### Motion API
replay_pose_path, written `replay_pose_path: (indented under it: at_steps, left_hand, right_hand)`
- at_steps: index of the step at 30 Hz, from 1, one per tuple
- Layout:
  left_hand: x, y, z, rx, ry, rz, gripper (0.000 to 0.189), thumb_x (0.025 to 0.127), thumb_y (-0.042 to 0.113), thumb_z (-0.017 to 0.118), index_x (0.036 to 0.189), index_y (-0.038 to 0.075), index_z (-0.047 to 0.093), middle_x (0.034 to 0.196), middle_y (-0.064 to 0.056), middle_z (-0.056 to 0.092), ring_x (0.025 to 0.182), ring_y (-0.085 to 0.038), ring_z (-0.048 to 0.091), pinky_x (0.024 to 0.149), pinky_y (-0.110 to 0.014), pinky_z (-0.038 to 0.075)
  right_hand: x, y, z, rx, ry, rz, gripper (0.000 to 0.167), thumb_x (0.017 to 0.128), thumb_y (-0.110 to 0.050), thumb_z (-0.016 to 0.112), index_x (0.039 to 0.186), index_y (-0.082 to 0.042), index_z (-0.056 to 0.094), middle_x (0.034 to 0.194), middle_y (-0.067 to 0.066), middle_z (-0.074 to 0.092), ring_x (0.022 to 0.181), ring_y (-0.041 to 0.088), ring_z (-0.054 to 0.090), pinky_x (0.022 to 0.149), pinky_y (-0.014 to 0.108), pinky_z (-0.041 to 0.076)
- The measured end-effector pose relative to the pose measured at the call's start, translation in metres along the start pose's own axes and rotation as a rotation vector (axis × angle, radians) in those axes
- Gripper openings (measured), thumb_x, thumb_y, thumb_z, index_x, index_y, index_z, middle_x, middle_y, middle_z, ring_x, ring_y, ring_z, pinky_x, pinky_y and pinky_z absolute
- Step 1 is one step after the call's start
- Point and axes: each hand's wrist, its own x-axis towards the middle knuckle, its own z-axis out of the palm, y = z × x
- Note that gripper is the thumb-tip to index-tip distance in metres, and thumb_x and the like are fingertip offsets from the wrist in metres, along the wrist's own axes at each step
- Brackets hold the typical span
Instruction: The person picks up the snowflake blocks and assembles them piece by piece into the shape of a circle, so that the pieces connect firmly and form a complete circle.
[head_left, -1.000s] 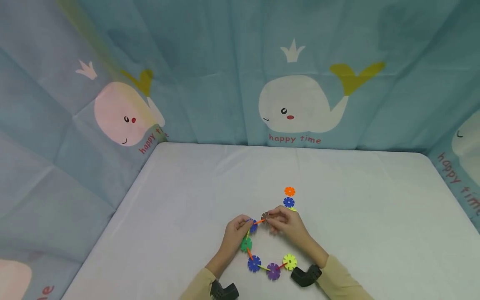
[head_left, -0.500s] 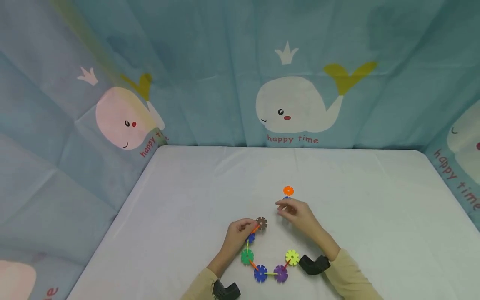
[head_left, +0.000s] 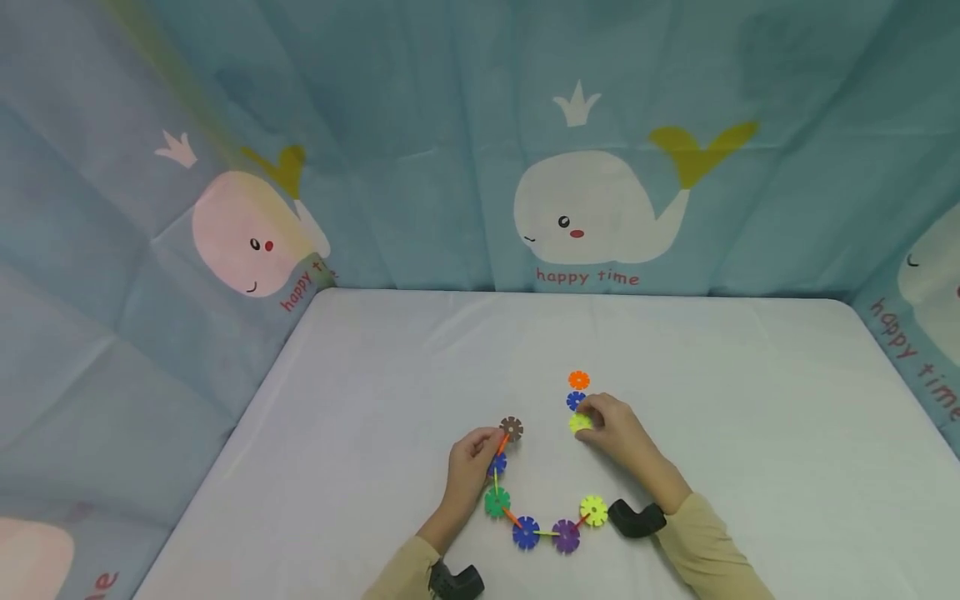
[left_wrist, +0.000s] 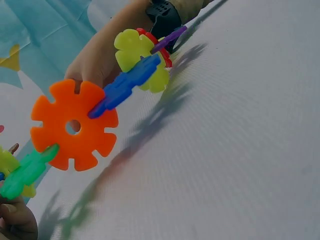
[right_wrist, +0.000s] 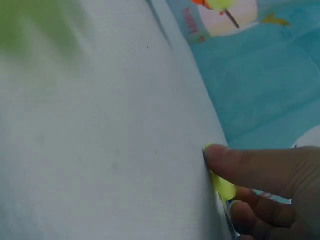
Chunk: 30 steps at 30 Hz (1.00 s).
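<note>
My left hand [head_left: 469, 468] grips a chain of notched plastic discs near its upper end. Beyond its fingertips a brown disc [head_left: 512, 428] tops the chain. Below, a green disc [head_left: 497, 502], a blue disc [head_left: 526, 533], a purple disc [head_left: 566, 537] and a yellow disc [head_left: 594, 511] curve to the right, joined by discs seen edge-on. In the left wrist view, an orange disc [left_wrist: 75, 137] of the chain looms large. My right hand [head_left: 618, 429] pinches a loose yellow disc [head_left: 577, 423] between thumb and fingers, also visible in the right wrist view.
Beyond the right hand lie a loose blue disc [head_left: 575, 401] and a loose orange disc [head_left: 579, 380] in a line on the white table [head_left: 390, 375]. A blue whale-print curtain [head_left: 435, 167] hangs along the table's back and sides.
My right hand has let go of the brown disc on the chain, moved right and away, and taken hold of the loose yellow disc. The left hand keeps holding the chain, which has shifted slightly.
</note>
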Motion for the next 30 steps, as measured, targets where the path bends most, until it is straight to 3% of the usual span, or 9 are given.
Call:
replay_pose_path:
  at_steps: [9, 15, 19, 24, 30]
  left_hand:
    - [0.0, 0.0, -0.004, 0.012, 0.001, -0.004, 0.021, 0.089, 0.017, 0.056, 0.093, -0.001, 0.064, 0.067, 0.0, 0.055, 0.053, -0.007, 0.041, 0.045, -0.016, 0.033]
    - [0.001, -0.002, -0.003, 0.003, -0.034, 0.036, 0.016, 0.088, 0.013, 0.058, 0.089, -0.002, 0.065, 0.066, 0.002, 0.051, 0.057, -0.007, 0.041, 0.052, -0.018, 0.034]
    - [0.0, -0.002, -0.001, 0.022, -0.057, 0.054, 0.015, 0.087, 0.012, 0.059, 0.087, -0.001, 0.066, 0.066, 0.002, 0.05, 0.061, -0.007, 0.041, 0.057, -0.02, 0.034]
    - [0.0, 0.002, -0.003, 0.053, -0.061, 0.049, 0.015, 0.087, 0.011, 0.059, 0.086, -0.002, 0.066, 0.064, 0.003, 0.049, 0.058, -0.007, 0.04, 0.054, -0.02, 0.033]
    - [0.003, 0.001, -0.002, 0.048, -0.086, 0.036, 0.017, 0.087, 0.011, 0.059, 0.087, -0.003, 0.066, 0.064, 0.004, 0.051, 0.058, -0.006, 0.04, 0.054, -0.019, 0.034]
  right_hand:
    - [0.0, -0.012, -0.011, 0.15, -0.075, -0.075, 0.012, 0.076, -0.003, 0.069, 0.083, -0.012, 0.064, 0.08, -0.006, 0.058, 0.071, 0.012, 0.051, 0.064, 0.026, 0.045]
    - [0.005, -0.023, 0.001, 0.258, -0.081, -0.207, 0.011, 0.082, -0.003, 0.064, 0.091, -0.005, 0.068, 0.085, 0.0, 0.062, 0.077, 0.011, 0.056, 0.07, 0.027, 0.047]
    - [0.003, -0.042, 0.01, 0.32, -0.042, -0.281, 0.012, 0.079, 0.006, 0.063, 0.088, 0.0, 0.067, 0.084, 0.005, 0.064, 0.077, 0.018, 0.059, 0.068, 0.027, 0.048]
    - [-0.003, -0.064, 0.009, 0.352, 0.011, -0.28, 0.014, 0.075, 0.014, 0.063, 0.085, 0.005, 0.064, 0.08, 0.012, 0.064, 0.071, 0.025, 0.06, 0.064, 0.028, 0.049]
    - [-0.005, -0.065, 0.008, 0.325, 0.016, -0.276, 0.012, 0.073, 0.012, 0.065, 0.082, 0.003, 0.065, 0.078, 0.011, 0.064, 0.071, 0.023, 0.061, 0.064, 0.026, 0.049]
